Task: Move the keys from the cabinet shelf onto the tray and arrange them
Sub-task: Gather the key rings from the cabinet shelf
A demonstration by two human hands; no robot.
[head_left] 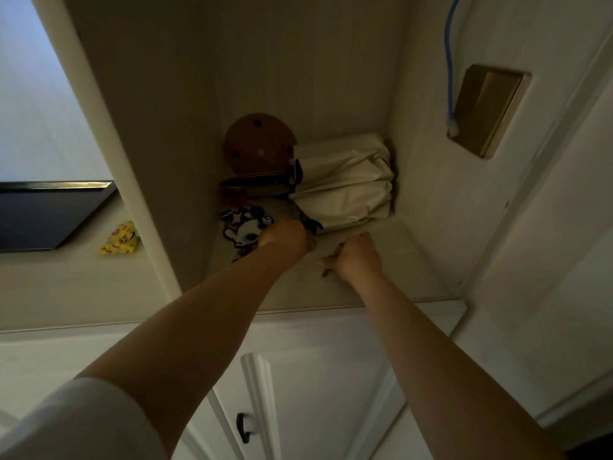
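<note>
Both my arms reach into a dim cabinet shelf (391, 260). My left hand (285, 239) is closed at the left of the shelf, against a black-and-white cartoon keychain charm (243, 227); a dark strap or key piece (313, 225) sticks out past its knuckles. My right hand (356, 255) is curled on the shelf's middle, fingers closed around a small dark key (326, 270) whose end shows below the fingers. No tray is clearly in view.
A folded cream cloth bundle (348, 184) fills the shelf's back right. A brown round disc (258, 144) leans at the back left above a dark flat dish (253, 182). A blue cable (450, 61), a brass wall plate (487, 107) and lower cabinet doors (298, 393) surround the opening.
</note>
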